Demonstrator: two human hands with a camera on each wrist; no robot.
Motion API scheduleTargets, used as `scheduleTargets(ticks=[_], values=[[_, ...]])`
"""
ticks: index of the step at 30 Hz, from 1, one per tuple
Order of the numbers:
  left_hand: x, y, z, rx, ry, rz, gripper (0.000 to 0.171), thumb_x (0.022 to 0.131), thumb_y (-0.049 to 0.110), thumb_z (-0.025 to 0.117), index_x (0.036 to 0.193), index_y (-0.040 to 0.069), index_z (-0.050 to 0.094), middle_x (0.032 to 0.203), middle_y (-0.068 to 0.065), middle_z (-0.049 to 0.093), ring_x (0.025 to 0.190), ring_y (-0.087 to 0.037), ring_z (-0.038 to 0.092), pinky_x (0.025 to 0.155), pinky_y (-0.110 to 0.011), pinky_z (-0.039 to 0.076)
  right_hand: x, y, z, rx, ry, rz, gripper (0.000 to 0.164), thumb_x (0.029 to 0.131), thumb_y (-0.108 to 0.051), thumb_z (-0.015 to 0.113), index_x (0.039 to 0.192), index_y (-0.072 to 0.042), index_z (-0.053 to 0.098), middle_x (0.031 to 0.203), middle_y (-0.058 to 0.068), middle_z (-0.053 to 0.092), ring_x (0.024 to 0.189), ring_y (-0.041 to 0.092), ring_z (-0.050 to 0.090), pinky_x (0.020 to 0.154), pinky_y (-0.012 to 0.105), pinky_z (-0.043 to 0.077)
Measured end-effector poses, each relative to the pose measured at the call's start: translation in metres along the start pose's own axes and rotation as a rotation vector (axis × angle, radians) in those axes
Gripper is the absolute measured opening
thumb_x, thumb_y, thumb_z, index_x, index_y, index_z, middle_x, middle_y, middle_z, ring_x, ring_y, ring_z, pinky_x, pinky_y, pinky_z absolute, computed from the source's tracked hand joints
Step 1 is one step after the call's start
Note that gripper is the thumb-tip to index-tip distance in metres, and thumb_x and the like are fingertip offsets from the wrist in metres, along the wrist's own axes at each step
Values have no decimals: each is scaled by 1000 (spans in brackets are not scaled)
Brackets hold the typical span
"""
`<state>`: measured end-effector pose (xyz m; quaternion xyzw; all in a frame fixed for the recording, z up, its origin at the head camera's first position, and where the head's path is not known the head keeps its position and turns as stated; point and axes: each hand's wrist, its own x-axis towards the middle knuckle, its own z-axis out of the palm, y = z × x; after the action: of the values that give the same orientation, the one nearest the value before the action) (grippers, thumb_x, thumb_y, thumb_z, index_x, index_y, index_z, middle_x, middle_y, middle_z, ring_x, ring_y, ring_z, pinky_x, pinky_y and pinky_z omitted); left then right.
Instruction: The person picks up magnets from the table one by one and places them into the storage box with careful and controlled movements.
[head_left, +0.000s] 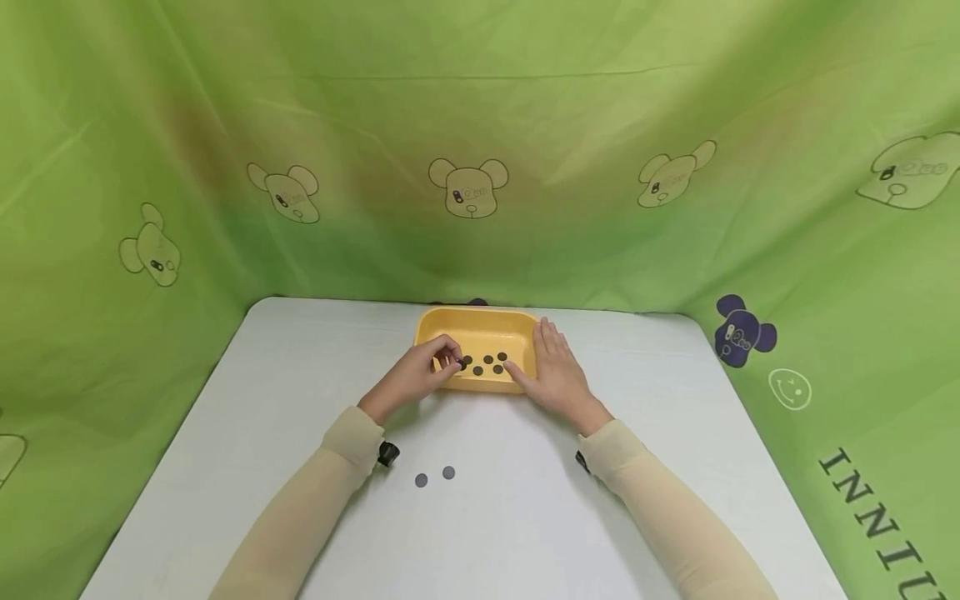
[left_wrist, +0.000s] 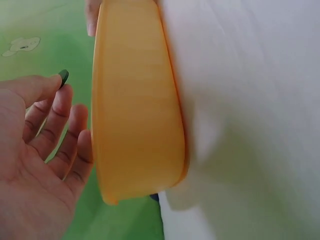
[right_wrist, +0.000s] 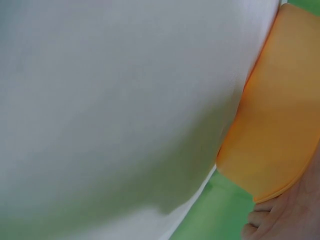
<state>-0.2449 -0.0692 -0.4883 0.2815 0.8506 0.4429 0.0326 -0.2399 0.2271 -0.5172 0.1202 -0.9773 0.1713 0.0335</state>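
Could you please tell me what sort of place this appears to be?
Probably a makeshift recording booth: green cloth printed with cartoon heads hangs around a white table, and a small black device sits at the person's left wrist.

A yellow, rectangular, open-topped tray (head_left: 480, 321) stands on the white counter (head_left: 525, 517), containing five dark, round discs (head_left: 488, 360). The left hand (head_left: 418, 369) pinches another dark disc (left_wrist: 64, 78); two grey, round discs (head_left: 422, 480) lie flat outside.
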Motion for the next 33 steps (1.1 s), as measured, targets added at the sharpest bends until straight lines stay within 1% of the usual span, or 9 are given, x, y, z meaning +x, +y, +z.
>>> scheduleTargets(ticks=[3,6,10,12,16,22,25,29,33], values=[[5,-2,2,-14,1,-8,12,106,13,70,116,6,66,103,0,68,94,-16,62,83,-31,54,1,0,0,0,-3,-2,108,106,-71,43,168,9,6,177,26,-1,166,40,1,136,50,4],[9,-6,4,-32,-1,-23,11,106,12,70,115,7,66,104,-1,68,94,-16,62,83,-30,54,1,0,0,-5,-4,-2,108,106,-71,43,168,10,6,177,27,0,166,41,2,135,50,4],[16,-8,5,-49,-2,-53,9,107,13,68,115,8,65,106,-1,69,94,-16,62,80,-30,55,1,0,-1,-15,-10,7,107,106,-71,43,168,8,5,178,26,0,166,38,-1,136,48,3],[20,-8,6,-43,-1,-64,9,107,13,68,114,8,65,106,-1,69,94,-16,62,79,-30,55,1,0,-2,-6,-9,5,107,106,-69,45,168,9,5,178,26,-1,166,39,-1,136,48,3],[27,-7,6,-16,6,-76,7,107,14,68,112,11,65,106,-2,71,95,-19,63,81,-32,54,0,-1,-2,9,-10,3,107,106,-68,47,168,9,5,178,25,-4,166,38,-1,135,48,2],[38,-6,8,11,4,-107,6,108,18,68,111,14,65,107,0,72,96,-19,63,79,-32,55,0,0,-1,-14,-27,10,108,106,-73,40,169,6,3,178,21,-7,166,33,-5,135,43,0],[42,-6,8,22,-5,-111,6,109,19,67,112,14,65,108,1,73,95,-20,63,77,-32,54,0,0,-2,-7,-25,7,108,106,-73,40,168,7,3,178,22,-6,166,34,-5,135,44,0],[46,-5,9,45,-19,-123,6,109,17,67,113,14,65,109,0,72,96,-21,63,79,-32,55,-1,-1,-1,-7,-11,0,107,106,-73,40,168,8,5,178,24,-3,166,38,1,136,45,3],[52,-4,10,79,-31,-139,6,109,18,67,113,14,66,109,0,71,95,-18,63,80,-32,54,-1,0,-1,-15,-3,-5,106,106,-72,39,168,8,6,178,25,0,166,40,4,136,46,4]])
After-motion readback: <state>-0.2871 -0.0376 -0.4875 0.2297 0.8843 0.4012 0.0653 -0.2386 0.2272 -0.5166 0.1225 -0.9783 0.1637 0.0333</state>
